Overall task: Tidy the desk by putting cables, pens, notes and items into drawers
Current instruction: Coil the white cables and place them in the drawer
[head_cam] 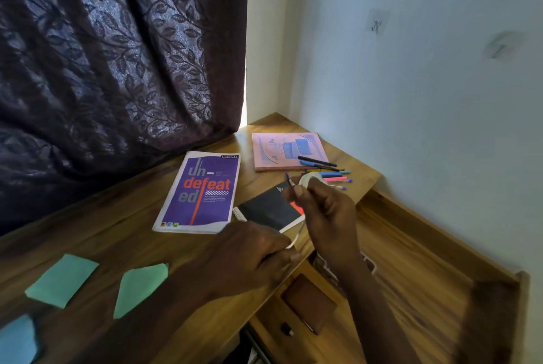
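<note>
My right hand (329, 214) is raised over the desk's right edge, shut on a coiled white cable (308, 181) whose plug end pokes out by my thumb. A loop of the same cable runs down to my left hand (258, 252), which pinches it at the desk edge. Below both hands an open wooden drawer (411, 290) holds a brown wallet (310, 305) and a small black adapter (287, 329). Several coloured pens (329, 172) lie near the back right. Green sticky notes (63, 280) and a blue note (17, 340) lie front left.
A purple notebook (202, 192), a black spiral notepad (270, 209) and a pink book (289, 150) lie on the wooden desk (123, 222). A dark patterned curtain (117, 55) hangs behind on the left. The white wall (426, 84) on the right has adhesive hooks.
</note>
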